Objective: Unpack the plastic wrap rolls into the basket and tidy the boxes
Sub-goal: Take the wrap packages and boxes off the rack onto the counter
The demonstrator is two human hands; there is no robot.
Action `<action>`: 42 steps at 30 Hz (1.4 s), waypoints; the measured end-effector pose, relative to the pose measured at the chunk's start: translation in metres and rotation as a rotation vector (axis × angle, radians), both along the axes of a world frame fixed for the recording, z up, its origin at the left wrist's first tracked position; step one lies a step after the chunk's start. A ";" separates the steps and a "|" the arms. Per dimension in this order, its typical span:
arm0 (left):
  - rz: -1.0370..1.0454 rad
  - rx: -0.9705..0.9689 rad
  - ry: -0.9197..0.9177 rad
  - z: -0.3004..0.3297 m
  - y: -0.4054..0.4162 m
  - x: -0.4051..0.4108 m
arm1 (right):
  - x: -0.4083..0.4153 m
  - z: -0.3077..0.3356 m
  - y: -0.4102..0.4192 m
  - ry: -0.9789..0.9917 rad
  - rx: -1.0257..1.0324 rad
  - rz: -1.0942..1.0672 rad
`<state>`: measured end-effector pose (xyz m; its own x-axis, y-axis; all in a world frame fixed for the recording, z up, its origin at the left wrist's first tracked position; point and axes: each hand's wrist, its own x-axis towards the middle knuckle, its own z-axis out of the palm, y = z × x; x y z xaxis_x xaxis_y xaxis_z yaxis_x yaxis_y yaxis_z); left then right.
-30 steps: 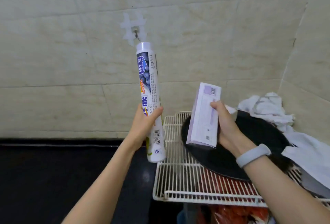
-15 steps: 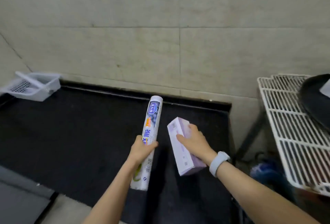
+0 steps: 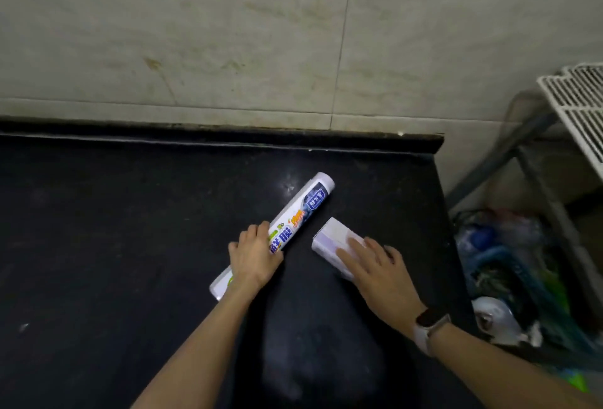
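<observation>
Both items now lie on the black table (image 3: 98,245); half a second earlier they were carried above it, and a second earlier they were held up beside the wire rack (image 3: 580,108). Judgement: the carry is complete, and the unpacking step can begin from a supported position. Nearest the person, the left hand (image 3: 253,260) lies over the lower half of the plastic wrap roll (image 3: 280,232), fingers curled over its top and side, so the hand is clamped on the roll and keeps it from rolling. The roll lies flat, running diagonally away from this hand toward the wall. Just to the right, apart from the roll, the right hand (image 3: 375,265) rests palm-down on the near part of the purple box (image 3: 332,235), fingers straight and spread, pressing rather than gripping. The box lies flat, its far end projecting beyond the fingertips. A watch (image 3: 427,327) sits on that wrist. Further right of the right hand, past the table edge, bags and clutter occupy the floor beneath the rack. Beyond both hands stands the tiled wall (image 3: 228,33). The basket is not in view.
</observation>
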<state>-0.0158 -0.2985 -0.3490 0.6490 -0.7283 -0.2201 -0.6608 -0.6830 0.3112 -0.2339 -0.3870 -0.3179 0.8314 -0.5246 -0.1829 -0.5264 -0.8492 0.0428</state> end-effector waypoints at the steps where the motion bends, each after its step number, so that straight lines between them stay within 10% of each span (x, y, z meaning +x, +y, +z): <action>1: -0.025 -0.003 -0.038 -0.003 -0.008 0.006 | 0.003 -0.001 -0.008 0.005 -0.013 -0.001; 24: -0.220 0.136 -0.200 0.022 -0.150 0.074 | 0.082 0.009 -0.130 -0.153 0.257 -0.045; 31: -0.179 -0.265 -0.043 0.105 -0.156 -0.002 | 0.029 0.090 -0.137 -0.572 0.467 -0.400; 42: -0.741 -0.652 0.176 0.223 -0.269 -0.220 | -0.194 0.237 -0.190 -0.894 0.075 -0.735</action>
<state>-0.2358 -0.5674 -0.1258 -0.0208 -0.9483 0.3167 -0.7589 0.2212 0.6125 -0.4278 -0.5767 -0.0811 0.1789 -0.9476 0.2647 -0.7105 -0.3105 -0.6315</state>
